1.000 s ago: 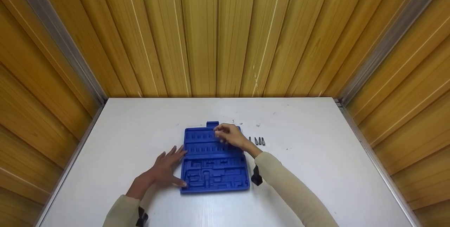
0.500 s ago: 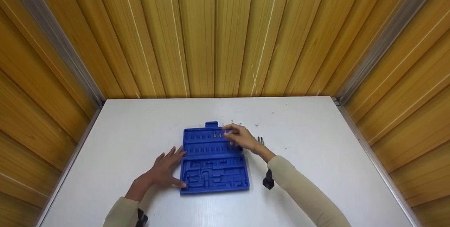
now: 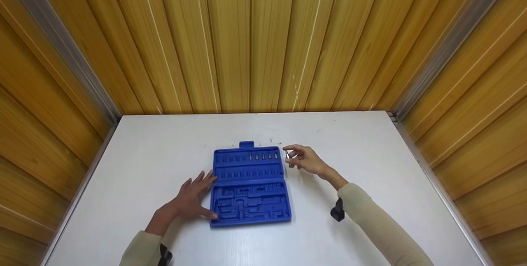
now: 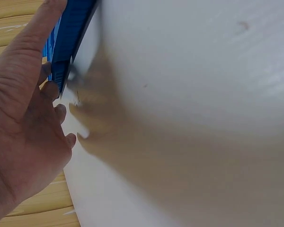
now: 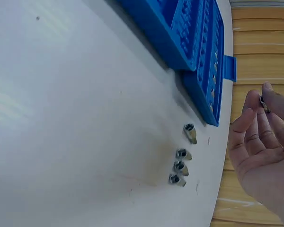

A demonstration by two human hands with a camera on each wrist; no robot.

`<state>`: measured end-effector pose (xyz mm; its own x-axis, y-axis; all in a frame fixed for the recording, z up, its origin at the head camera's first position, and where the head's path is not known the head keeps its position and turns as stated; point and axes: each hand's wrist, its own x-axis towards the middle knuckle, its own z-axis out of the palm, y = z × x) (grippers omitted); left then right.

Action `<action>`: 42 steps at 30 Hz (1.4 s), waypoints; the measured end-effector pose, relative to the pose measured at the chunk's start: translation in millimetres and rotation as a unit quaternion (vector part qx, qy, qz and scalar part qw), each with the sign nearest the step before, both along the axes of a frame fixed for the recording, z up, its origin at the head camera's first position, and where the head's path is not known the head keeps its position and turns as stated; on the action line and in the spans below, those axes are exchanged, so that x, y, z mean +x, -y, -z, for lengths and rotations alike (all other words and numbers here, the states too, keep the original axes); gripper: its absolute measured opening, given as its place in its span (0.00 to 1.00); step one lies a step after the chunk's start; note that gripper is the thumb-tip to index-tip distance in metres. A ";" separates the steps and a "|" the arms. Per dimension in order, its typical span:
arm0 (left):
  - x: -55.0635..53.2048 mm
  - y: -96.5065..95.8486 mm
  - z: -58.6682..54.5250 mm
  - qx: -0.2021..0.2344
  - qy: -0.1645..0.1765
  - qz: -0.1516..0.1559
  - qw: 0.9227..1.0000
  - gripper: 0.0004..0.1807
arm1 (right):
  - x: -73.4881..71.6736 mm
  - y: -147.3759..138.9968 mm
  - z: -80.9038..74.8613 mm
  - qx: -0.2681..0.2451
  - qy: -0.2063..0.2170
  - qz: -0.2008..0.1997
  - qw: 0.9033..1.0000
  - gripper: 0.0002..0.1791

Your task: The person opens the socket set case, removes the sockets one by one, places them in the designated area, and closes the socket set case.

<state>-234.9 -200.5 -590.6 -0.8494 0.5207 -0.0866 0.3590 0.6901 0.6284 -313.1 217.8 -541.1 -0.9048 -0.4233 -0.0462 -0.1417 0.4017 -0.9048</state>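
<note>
An open blue plastic case point(image 3: 247, 218) with moulded slots lies on the white table. Several small metal bits point(image 3: 263, 156) stand in the right part of its far row. My left hand point(image 3: 191, 198) rests against the case's left edge, fingers spread and thumb at the near corner; it is also in the left wrist view point(image 4: 26, 113). Just right of the case, my right hand point(image 3: 311, 162) pinches a small metal bit point(image 5: 264, 104) between thumb and index finger. Below it, several tapered bits point(image 5: 181, 168) with hollow ends lie on the table, mostly hidden in the head view.
The white table point(image 3: 362, 155) reaches to a wood-patterned panel wall point(image 3: 230, 52) at the back and sides. A latch tab point(image 3: 246, 144) sticks out from the case's far edge. Small dark specks dot the table beyond the case.
My right hand has moved right, from over the case's far row to beside the case. More bits in that row are now in sight. The left hand has stayed in place.
</note>
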 end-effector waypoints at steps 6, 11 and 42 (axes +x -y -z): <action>1.1 0.8 0.7 -0.005 0.001 -0.004 1.000 0.68 | -0.6 -28.9 5.2 0.007 -0.020 0.030 0.999 0.26; 0.5 0.5 0.6 -0.005 0.003 -0.005 1.000 0.68 | -2.0 -48.3 12.0 0.030 -0.043 0.055 0.997 0.25; -2.5 0.8 5.3 -0.006 -0.004 0.002 1.000 0.68 | 1.2 -73.1 49.5 0.133 -0.110 0.085 0.981 0.20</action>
<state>-237.5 -201.2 -595.9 -0.8482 0.5228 -0.0855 0.3666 0.6958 0.6176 -311.9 290.9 -590.6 -0.9617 -0.2652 0.0694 -0.2323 0.6539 -0.7201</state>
